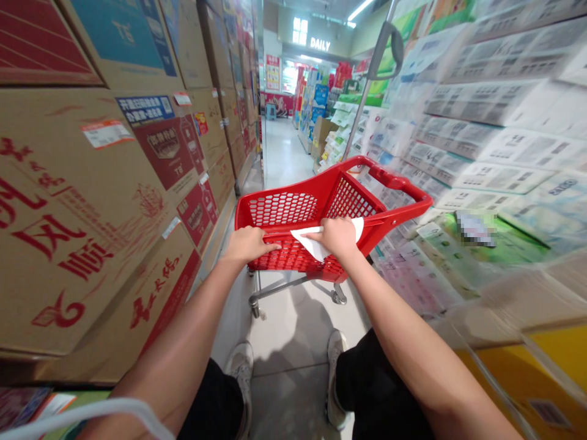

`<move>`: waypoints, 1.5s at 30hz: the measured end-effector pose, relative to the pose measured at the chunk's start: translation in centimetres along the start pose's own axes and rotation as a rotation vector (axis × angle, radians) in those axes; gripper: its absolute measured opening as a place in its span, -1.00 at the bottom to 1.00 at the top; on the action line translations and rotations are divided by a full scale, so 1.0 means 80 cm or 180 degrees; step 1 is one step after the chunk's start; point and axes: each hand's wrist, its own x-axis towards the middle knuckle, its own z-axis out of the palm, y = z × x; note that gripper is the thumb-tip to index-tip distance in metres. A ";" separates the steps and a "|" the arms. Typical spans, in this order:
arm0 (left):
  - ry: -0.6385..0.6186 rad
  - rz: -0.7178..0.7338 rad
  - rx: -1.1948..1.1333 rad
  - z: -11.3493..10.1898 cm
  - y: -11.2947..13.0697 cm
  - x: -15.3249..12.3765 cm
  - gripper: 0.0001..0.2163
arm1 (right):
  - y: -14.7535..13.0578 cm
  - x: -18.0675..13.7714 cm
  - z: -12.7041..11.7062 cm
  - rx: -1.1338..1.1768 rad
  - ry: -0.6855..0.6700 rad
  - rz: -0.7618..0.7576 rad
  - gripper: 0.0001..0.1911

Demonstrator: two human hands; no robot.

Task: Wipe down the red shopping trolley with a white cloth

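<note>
A red plastic shopping cart (282, 211) stands across the aisle in front of me, its basket wall full of holes. My left hand (247, 245) is wrapped over the near rim at the left corner, thumb on the near side. Farther right on that rim, my right hand (338, 237) is closed on a white wipe (316, 245), which is folded over the edge and hangs down. The fingertips of both hands are partly hidden. At the cart's right end is its red handle (400, 182).
Stacked cardboard cartons (68, 214) line the left side closely. On the right are piled white packages (495, 140), blurred. A metal pole with a grey hook-shaped piece (386, 52) rises behind the cart. The aisle floor (285, 156) runs on beyond.
</note>
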 end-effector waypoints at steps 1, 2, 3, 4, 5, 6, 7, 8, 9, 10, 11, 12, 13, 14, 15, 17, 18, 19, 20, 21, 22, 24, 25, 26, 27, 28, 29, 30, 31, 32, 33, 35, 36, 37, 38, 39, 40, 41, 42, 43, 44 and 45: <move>0.0007 0.0006 -0.0005 0.001 -0.001 0.001 -0.28 | 0.010 -0.001 0.000 -0.0024 0.0042 0.0012 -0.23; 0.0013 0.0000 -0.0010 0.001 -0.001 0.002 -0.28 | 0.017 -0.002 0.000 -0.0039 0.0079 0.0004 -0.24; 0.0023 -0.0021 -0.0009 0.002 -0.001 0.002 -0.28 | 0.020 -0.004 0.000 -0.0047 0.0109 -0.0011 -0.26; 0.0035 -0.0047 -0.0004 0.002 0.001 0.002 -0.28 | 0.020 -0.005 0.001 -0.0047 0.0128 -0.0031 -0.27; 0.0045 -0.0068 0.0004 0.003 0.003 0.001 -0.29 | 0.017 -0.007 0.002 -0.0039 0.0136 -0.0051 -0.29; 0.0056 -0.0082 0.0014 0.003 0.005 -0.001 -0.29 | 0.010 -0.008 0.004 -0.0016 0.0135 -0.0079 -0.30; 0.0064 -0.0082 0.0025 0.003 0.009 -0.002 -0.29 | 0.001 -0.010 0.006 0.0024 0.0128 -0.0115 -0.31; 0.0069 -0.0066 0.0034 0.003 0.012 -0.004 -0.30 | -0.011 -0.011 0.008 0.0083 0.0121 -0.0162 -0.31; 0.0073 -0.0040 0.0042 0.002 0.016 -0.006 -0.31 | -0.024 -0.012 0.010 0.0153 0.0116 -0.0214 -0.31; 0.0072 -0.0020 0.0049 0.002 0.020 -0.007 -0.31 | -0.039 -0.013 0.012 0.0232 0.0115 -0.0272 -0.31; 0.0065 -0.0013 0.0054 0.002 0.024 -0.009 -0.32 | -0.053 -0.014 0.013 0.0313 0.0119 -0.0333 -0.31; 0.0051 -0.0020 0.0057 0.002 0.028 -0.010 -0.34 | -0.066 -0.015 0.014 0.0391 0.0127 -0.0401 -0.31; 0.0031 -0.0034 0.0055 0.002 0.030 -0.011 -0.35 | -0.076 -0.016 0.015 0.0459 0.0132 -0.0474 -0.31; 0.0015 -0.0055 0.0052 0.003 0.032 -0.012 -0.37 | -0.085 -0.017 0.015 0.0513 0.0130 -0.0559 -0.31; 0.0000 -0.0070 0.0052 0.003 0.032 -0.012 -0.37 | -0.090 -0.017 0.015 0.0551 0.0119 -0.0645 -0.31; -0.0005 -0.0055 0.0064 0.003 0.028 -0.011 -0.36 | -0.091 -0.017 0.014 0.0573 0.0087 -0.0749 -0.31; -0.0005 -0.0033 0.0071 0.003 0.025 -0.010 -0.34 | -0.087 -0.016 0.013 0.0557 0.0070 -0.0736 -0.30; -0.0006 -0.0008 0.0069 0.002 0.021 -0.009 -0.32 | -0.081 -0.014 0.012 0.0522 0.0061 -0.0669 -0.28; -0.0011 0.0009 0.0059 0.001 0.016 -0.008 -0.31 | -0.074 -0.012 0.011 0.0474 0.0059 -0.0570 -0.26; -0.0011 0.0010 0.0046 0.000 0.011 -0.006 -0.30 | -0.065 -0.010 0.009 0.0420 0.0063 -0.0455 -0.25; -0.0014 -0.0004 0.0032 -0.001 0.007 -0.005 -0.29 | -0.055 -0.008 0.007 0.0364 0.0064 -0.0343 -0.23; -0.0016 -0.0039 0.0019 -0.003 -0.001 -0.002 -0.27 | -0.034 -0.005 0.004 0.0261 0.0069 -0.0179 -0.22; -0.0019 -0.0058 0.0023 -0.004 -0.003 -0.001 -0.26 | -0.024 -0.004 0.002 0.0220 0.0078 -0.0127 -0.21; -0.0023 -0.0066 0.0028 -0.005 -0.005 -0.001 -0.25 | -0.014 -0.004 0.002 0.0187 0.0091 -0.0085 -0.22; -0.0027 -0.0069 0.0030 -0.006 -0.006 -0.001 -0.25 | -0.005 -0.004 0.001 0.0159 0.0109 -0.0056 -0.22; -0.0032 -0.0075 0.0031 -0.006 -0.006 -0.001 -0.24 | 0.003 -0.004 0.001 0.0137 0.0130 -0.0044 -0.23; -0.0028 -0.0090 0.0034 -0.006 -0.005 -0.002 -0.24 | 0.008 -0.005 0.002 0.0120 0.0156 -0.0046 -0.24; -0.0015 -0.0107 0.0037 -0.005 -0.004 -0.003 -0.23 | 0.012 -0.005 0.004 0.0108 0.0185 -0.0057 -0.25; 0.0006 -0.0122 0.0041 -0.004 -0.002 -0.004 -0.22 | 0.014 -0.005 0.006 0.0100 0.0214 -0.0080 -0.25; 0.0030 -0.0131 0.0046 -0.004 -0.001 -0.005 -0.21 | 0.015 -0.006 0.008 0.0095 0.0242 -0.0107 -0.26; 0.0056 -0.0133 0.0055 -0.003 0.000 -0.006 -0.21 | 0.013 -0.006 0.010 0.0096 0.0263 -0.0132 -0.26; 0.0085 -0.0104 0.0083 -0.002 0.002 -0.007 -0.22 | 0.004 -0.005 0.014 0.0122 0.0264 -0.0185 -0.27; 0.0082 -0.0089 0.0101 -0.001 0.003 -0.008 -0.24 | -0.004 -0.005 0.016 0.0148 0.0251 -0.0215 -0.27; 0.0076 -0.0084 0.0121 -0.001 0.005 -0.008 -0.25 | -0.014 -0.005 0.018 0.0182 0.0239 -0.0251 -0.28; 0.0067 -0.0079 0.0137 -0.001 0.007 -0.008 -0.26 | -0.026 -0.005 0.019 0.0225 0.0228 -0.0295 -0.29; 0.0051 -0.0076 0.0142 -0.001 0.009 -0.008 -0.27 | -0.039 -0.005 0.021 0.0276 0.0217 -0.0356 -0.30; 0.0034 -0.0081 0.0138 -0.001 0.013 -0.009 -0.28 | -0.052 -0.005 0.022 0.0331 0.0211 -0.0427 -0.31; 0.0018 -0.0090 0.0126 -0.001 0.016 -0.009 -0.29 | -0.065 -0.005 0.023 0.0386 0.0209 -0.0496 -0.32; 0.0001 -0.0105 0.0112 -0.001 0.020 -0.010 -0.30 | -0.076 -0.006 0.024 0.0440 0.0208 -0.0564 -0.32; -0.0014 -0.0123 0.0096 -0.001 0.023 -0.011 -0.31 | -0.085 -0.006 0.025 0.0487 0.0204 -0.0630 -0.32; -0.0036 -0.0141 0.0083 -0.001 0.026 -0.011 -0.32 | -0.091 -0.006 0.025 0.0522 0.0199 -0.0688 -0.31; -0.0060 -0.0149 0.0075 -0.001 0.027 -0.011 -0.33 | -0.094 -0.006 0.025 0.0542 0.0184 -0.0742 -0.30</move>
